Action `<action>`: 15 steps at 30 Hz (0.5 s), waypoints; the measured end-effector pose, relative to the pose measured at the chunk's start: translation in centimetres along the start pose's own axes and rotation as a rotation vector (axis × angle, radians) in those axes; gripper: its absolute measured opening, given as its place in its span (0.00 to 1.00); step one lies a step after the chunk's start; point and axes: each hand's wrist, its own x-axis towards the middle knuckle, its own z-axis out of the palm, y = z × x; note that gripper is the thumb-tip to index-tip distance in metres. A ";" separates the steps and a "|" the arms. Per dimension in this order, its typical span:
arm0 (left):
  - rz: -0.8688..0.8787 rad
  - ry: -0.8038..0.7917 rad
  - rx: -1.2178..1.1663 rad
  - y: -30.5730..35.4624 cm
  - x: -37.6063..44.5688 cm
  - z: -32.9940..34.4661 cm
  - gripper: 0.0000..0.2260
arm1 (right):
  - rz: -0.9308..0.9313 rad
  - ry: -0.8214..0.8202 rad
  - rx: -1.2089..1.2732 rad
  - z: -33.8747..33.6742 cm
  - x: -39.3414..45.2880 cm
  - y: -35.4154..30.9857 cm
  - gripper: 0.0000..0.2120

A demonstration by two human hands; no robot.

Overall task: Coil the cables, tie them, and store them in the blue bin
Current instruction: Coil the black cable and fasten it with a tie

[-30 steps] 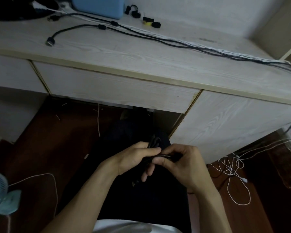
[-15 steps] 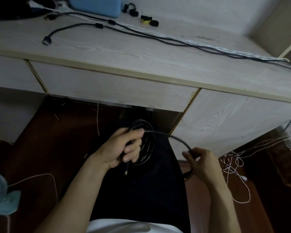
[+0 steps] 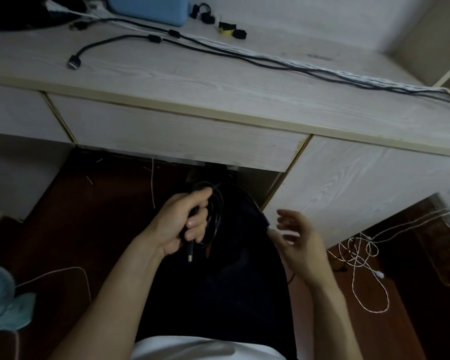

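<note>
Head view, pale wood desk (image 3: 218,81), dark red-brown floor (image 3: 89,229).

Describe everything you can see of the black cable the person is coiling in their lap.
The black cable is thin, round and rubbery-looking, wound into several loose loops. The left hand grips the bundle, fingers curled round it, holding it above the dark lap below the desk edge. One end hangs beneath the fist and finishes in a small metal plug. A strand arcs right toward the right hand, which is open; whether it touches the cable cannot be told.
</note>
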 end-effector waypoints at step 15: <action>-0.162 -0.640 0.009 -0.1 -0.6 0.4 0.16 | -0.428 0.218 -0.022 2.2 -1.4 -5.8 0.08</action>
